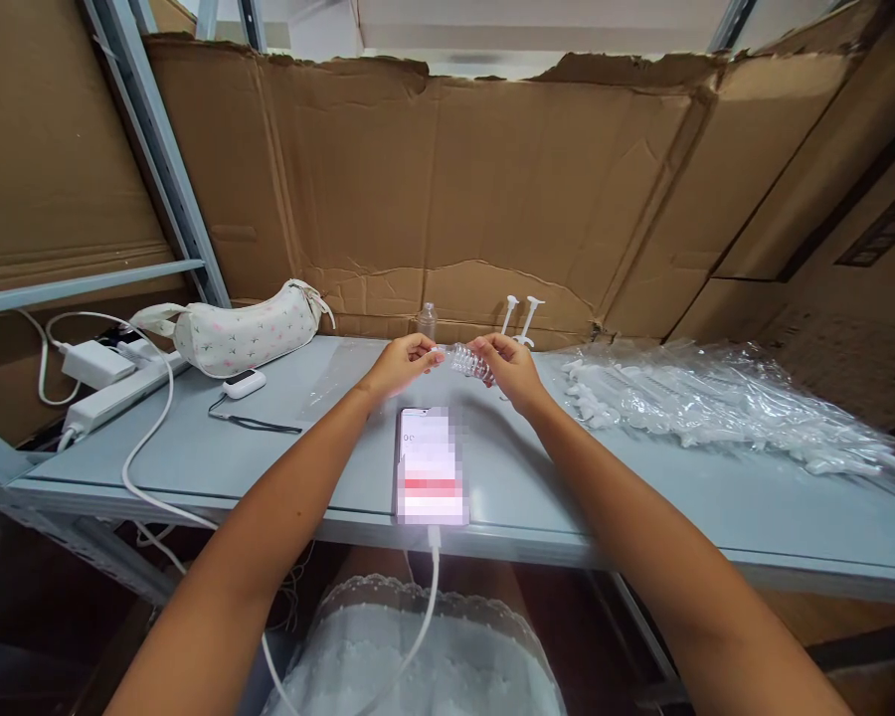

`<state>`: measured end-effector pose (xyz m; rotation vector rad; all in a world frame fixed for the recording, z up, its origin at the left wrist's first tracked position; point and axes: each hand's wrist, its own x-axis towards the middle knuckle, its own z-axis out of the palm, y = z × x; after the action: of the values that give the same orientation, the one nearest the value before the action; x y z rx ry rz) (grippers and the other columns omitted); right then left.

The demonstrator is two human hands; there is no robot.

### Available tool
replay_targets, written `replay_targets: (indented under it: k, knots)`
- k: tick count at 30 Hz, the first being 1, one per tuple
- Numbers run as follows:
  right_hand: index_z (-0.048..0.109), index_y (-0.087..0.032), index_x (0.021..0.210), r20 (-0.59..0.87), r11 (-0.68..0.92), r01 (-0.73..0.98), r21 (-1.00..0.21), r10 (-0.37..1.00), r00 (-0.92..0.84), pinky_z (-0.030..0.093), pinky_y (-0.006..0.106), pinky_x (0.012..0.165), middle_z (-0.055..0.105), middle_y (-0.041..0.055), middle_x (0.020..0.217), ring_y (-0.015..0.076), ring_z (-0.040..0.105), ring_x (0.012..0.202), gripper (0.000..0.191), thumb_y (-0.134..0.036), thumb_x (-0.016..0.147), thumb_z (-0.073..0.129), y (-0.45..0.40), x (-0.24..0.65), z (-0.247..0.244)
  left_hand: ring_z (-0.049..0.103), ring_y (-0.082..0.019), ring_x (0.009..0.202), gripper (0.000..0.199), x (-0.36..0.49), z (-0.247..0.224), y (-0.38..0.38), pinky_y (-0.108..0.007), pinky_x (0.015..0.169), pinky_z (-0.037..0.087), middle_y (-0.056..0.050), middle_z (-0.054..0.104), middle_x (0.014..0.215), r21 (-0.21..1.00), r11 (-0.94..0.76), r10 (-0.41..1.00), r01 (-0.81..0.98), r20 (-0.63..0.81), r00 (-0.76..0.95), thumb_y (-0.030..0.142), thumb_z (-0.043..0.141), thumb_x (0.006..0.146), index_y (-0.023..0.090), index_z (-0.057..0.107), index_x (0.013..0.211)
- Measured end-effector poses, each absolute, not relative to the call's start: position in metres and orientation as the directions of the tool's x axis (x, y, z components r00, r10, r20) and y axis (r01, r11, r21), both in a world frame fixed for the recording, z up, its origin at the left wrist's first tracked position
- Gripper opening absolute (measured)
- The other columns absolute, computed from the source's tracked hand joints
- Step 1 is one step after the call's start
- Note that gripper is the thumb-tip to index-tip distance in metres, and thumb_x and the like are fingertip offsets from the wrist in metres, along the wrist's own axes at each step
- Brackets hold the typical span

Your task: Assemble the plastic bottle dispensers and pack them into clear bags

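A small clear plastic bottle (468, 362) with a ribbed body lies sideways in the air between my hands, above the table. My right hand (513, 368) is closed round its right end. The fingers of my left hand (405, 362) pinch at its left, neck end; whether a small part sits in that pinch is too fine to make out. Behind my left fingers another clear bottle (428, 320) stands upright. Two white pieces with long stems and flared tops, a left one (508, 312) and a right one (529, 318), stand just beyond my right hand.
A lit phone (431, 467) on a white cable lies at the table's front edge. Clear bags of white parts (701, 403) spread over the right side. On the left are a patterned pouch (250, 326), a small white device (244, 384) and a power strip (119, 396). Cardboard (492, 189) walls the back.
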<state>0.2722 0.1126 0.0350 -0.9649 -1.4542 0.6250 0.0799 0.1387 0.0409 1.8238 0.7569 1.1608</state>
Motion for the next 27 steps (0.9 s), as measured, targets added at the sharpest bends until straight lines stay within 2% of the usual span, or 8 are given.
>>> replay_targets:
  k: [3,5,8,11,14,20,24,27]
  knots:
    - [0.056,-0.02,0.067,0.594,0.559,0.263,-0.787,0.801,0.074,0.033,0.022,0.038,0.047,-0.0043,0.054,0.0086,0.04,0.044,0.051,-0.07,0.071,0.062,0.11,0.272,0.038,0.058,-0.01,0.068,0.026,0.082,0.044,0.133,-0.027,0.07,0.044,-0.005,0.067,0.078,0.905,-0.425,0.826,-0.015,0.395,0.402,0.038,0.068,0.08,0.013,0.06,0.081]
    - [0.055,-0.02,0.066,0.659,0.607,0.32,-0.727,0.749,0.074,0.036,0.024,0.044,0.049,-0.0031,0.056,0.01,0.042,0.049,0.049,-0.068,0.074,0.06,0.108,0.273,0.04,0.059,-0.011,0.069,0.028,0.083,0.047,0.129,-0.028,0.07,0.045,-0.005,0.068,0.079,0.918,-0.393,0.834,-0.049,0.379,0.4,0.04,0.068,0.08,0.013,0.062,0.083]
    - [0.055,-0.02,0.066,0.775,0.682,0.452,-0.575,0.631,0.034,0.042,0.028,0.058,0.056,0.0003,0.064,0.0139,0.051,0.062,0.043,-0.061,0.081,0.057,0.102,0.275,0.044,0.058,-0.01,0.068,0.034,0.081,0.048,0.127,-0.028,0.073,0.045,-0.006,0.068,0.078,0.943,-0.324,0.839,-0.071,0.322,0.439,0.045,0.071,0.077,0.012,0.065,0.083]
    - [0.058,-0.021,0.069,0.845,0.725,0.564,-0.397,0.528,-0.084,0.045,0.031,0.068,0.063,0.0038,0.072,0.0174,0.058,0.07,0.036,-0.052,0.087,0.053,0.098,0.278,0.045,0.057,-0.01,0.065,0.041,0.079,0.048,0.127,-0.029,0.072,0.045,-0.006,0.067,0.074,0.962,-0.271,0.84,-0.021,0.247,0.483,0.05,0.074,0.072,0.011,0.067,0.08]
    - [0.061,-0.021,0.074,0.85,0.717,0.632,-0.294,0.499,-0.17,0.047,0.034,0.07,0.067,0.0063,0.078,0.0192,0.06,0.073,0.031,-0.046,0.089,0.05,0.095,0.279,0.044,0.057,-0.01,0.064,0.042,0.079,0.047,0.128,-0.029,0.072,0.045,-0.005,0.068,0.071,0.97,-0.243,0.85,0.017,0.204,0.486,0.05,0.079,0.066,0.011,0.067,0.078]
    - [0.065,-0.023,0.079,0.889,0.721,0.676,-0.156,0.401,-0.223,0.05,0.036,0.072,0.066,0.0083,0.081,0.0209,0.061,0.076,0.027,-0.038,0.09,0.046,0.091,0.279,0.044,0.06,-0.011,0.071,0.041,0.078,0.049,0.125,-0.029,0.076,0.044,-0.005,0.068,0.076,0.978,-0.202,0.836,-0.05,0.199,0.511,0.045,0.083,0.061,0.012,0.067,0.079]
    - [0.067,-0.025,0.087,0.854,0.707,0.706,-0.037,0.389,-0.345,0.051,0.04,0.076,0.067,0.0098,0.088,0.0233,0.062,0.082,0.023,-0.04,0.086,0.05,0.088,0.283,0.048,0.056,-0.01,0.065,0.042,0.079,0.049,0.123,-0.028,0.071,0.044,-0.004,0.064,0.07,0.982,-0.157,0.832,-0.103,0.188,0.523,0.05,0.078,0.067,0.011,0.066,0.079]
    - [0.067,-0.025,0.088,0.843,0.706,0.708,-0.008,0.386,-0.375,0.05,0.04,0.075,0.067,0.01,0.088,0.0235,0.062,0.081,0.023,-0.042,0.085,0.051,0.088,0.285,0.049,0.054,-0.009,0.063,0.042,0.081,0.049,0.122,-0.028,0.069,0.044,-0.004,0.063,0.069,0.983,-0.157,0.829,-0.095,0.183,0.528,0.051,0.078,0.067,0.012,0.066,0.076]
